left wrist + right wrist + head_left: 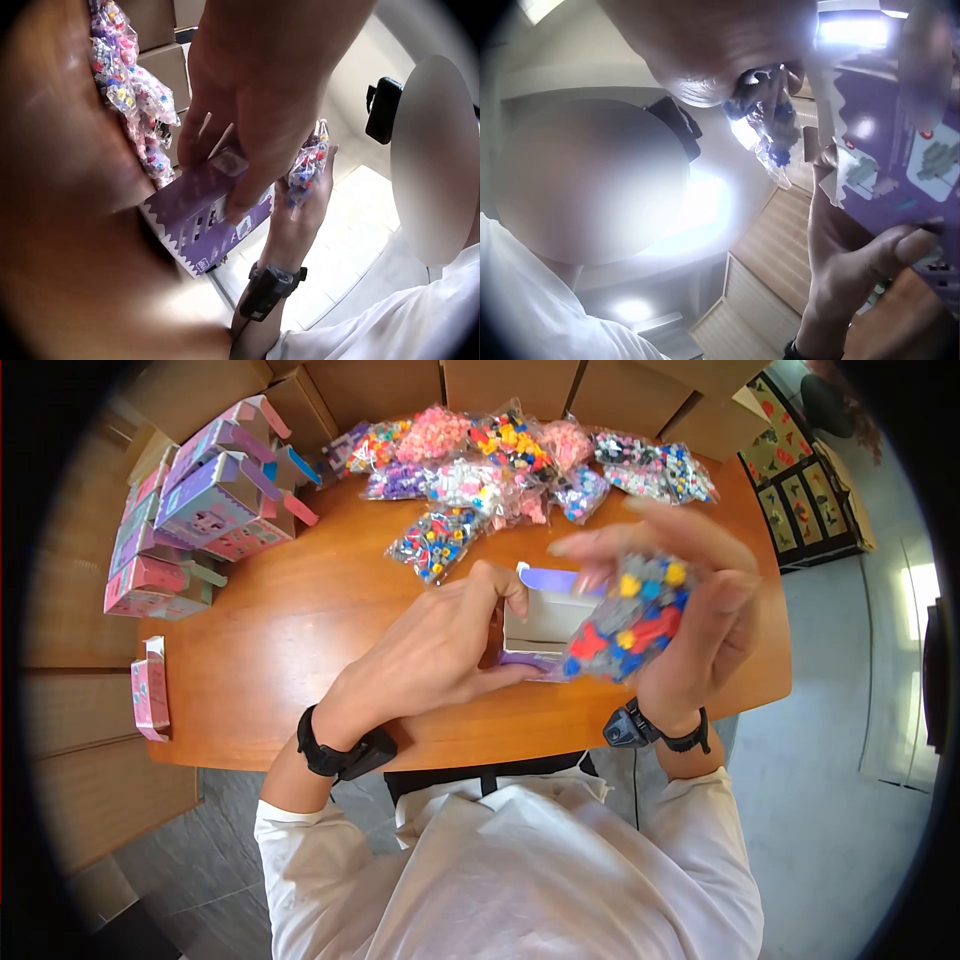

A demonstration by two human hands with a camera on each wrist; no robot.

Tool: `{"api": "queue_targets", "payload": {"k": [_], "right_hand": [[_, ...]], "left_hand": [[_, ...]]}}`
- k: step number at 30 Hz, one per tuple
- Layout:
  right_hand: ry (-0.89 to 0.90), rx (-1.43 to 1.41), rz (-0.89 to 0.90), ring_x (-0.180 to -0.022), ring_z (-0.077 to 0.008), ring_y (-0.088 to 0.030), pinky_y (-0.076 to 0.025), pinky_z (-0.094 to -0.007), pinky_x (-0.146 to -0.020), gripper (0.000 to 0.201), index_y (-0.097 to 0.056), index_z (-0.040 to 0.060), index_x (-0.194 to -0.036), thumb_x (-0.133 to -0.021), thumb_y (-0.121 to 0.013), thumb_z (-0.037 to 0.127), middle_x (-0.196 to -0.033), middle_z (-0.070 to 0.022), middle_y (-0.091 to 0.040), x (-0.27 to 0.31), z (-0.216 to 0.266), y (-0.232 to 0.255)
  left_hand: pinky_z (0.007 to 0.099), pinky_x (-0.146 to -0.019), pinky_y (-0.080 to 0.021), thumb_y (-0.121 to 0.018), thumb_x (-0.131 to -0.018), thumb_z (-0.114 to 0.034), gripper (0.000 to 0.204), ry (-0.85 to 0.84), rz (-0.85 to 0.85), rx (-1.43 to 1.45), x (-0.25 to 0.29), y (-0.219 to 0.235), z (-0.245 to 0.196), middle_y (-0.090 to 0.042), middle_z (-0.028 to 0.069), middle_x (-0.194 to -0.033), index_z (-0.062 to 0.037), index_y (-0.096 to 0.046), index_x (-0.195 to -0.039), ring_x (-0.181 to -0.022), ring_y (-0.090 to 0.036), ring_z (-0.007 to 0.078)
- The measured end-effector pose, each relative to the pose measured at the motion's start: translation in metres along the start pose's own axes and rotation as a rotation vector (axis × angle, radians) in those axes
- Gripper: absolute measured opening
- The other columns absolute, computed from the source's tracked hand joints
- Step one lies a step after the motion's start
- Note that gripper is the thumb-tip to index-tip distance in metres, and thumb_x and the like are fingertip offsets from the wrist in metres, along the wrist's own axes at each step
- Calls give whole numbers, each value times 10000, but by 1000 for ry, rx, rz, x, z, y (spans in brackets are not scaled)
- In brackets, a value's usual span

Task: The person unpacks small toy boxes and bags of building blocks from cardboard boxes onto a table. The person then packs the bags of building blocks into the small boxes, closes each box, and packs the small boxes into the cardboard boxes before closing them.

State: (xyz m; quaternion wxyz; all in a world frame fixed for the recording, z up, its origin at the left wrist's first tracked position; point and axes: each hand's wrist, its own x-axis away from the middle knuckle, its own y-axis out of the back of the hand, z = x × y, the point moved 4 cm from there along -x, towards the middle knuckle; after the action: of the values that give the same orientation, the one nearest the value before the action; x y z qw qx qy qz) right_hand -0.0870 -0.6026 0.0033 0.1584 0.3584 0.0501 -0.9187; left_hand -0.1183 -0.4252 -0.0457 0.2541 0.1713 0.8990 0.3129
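A small open box [548, 622], white inside with a purple flap, stands near the table's front edge; its purple printed side [206, 214] shows in the left wrist view. My left hand [425, 645] grips the box from its left side, thumb low on the near side. Just right of and above the opening, my right hand [700, 620] holds a clear bag of red, blue, grey and yellow pieces [630, 622]. In the right wrist view the bag [769, 120] hangs below that hand, beside the purple box [885, 135].
Many bags of coloured pieces [470, 480] lie along the table's back. Opened pink and purple boxes [215, 505] stand at the back left, and a small pink box [151, 690] at the left edge. Cardboard boxes [500, 390] line the back.
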Motion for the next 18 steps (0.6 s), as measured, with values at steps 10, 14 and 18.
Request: {"api": "queue_targets", "payload": {"k": [10,14,18], "right_hand": [[698,586,88,-818,-205,-695,-522,-298,-673,597,-688,-80,-1178,-1077,-506,479,-1009,-152,-767,-21,-4,-28],[609,566,225,-857,-270,-671,-536,-366,-756,452,-701,-27,-1197,-833,-842,201,-1041,-118,-760,-10,-2,-40],[385,560,341,-913,-263,-678,-539,-347,-810,478,-691,-33,-1210,-780,-851,98,-1099,-131,-743,-12,-1,-25]], "left_hand": [[400,-748,-565,-894,-778,-120,863,344,100,234,9,-10,18,-621,181,-1156,-30,-333,-1427,-889,-659,342],[396,-857,-538,-910,-763,-134,861,382,39,362,3,2,14,-584,159,-1196,-37,-360,-1418,-987,-624,309],[385,-952,-503,-921,-756,-147,788,309,-109,433,6,-2,45,-548,133,-1200,-48,-407,-1345,-1051,-591,279]]}}
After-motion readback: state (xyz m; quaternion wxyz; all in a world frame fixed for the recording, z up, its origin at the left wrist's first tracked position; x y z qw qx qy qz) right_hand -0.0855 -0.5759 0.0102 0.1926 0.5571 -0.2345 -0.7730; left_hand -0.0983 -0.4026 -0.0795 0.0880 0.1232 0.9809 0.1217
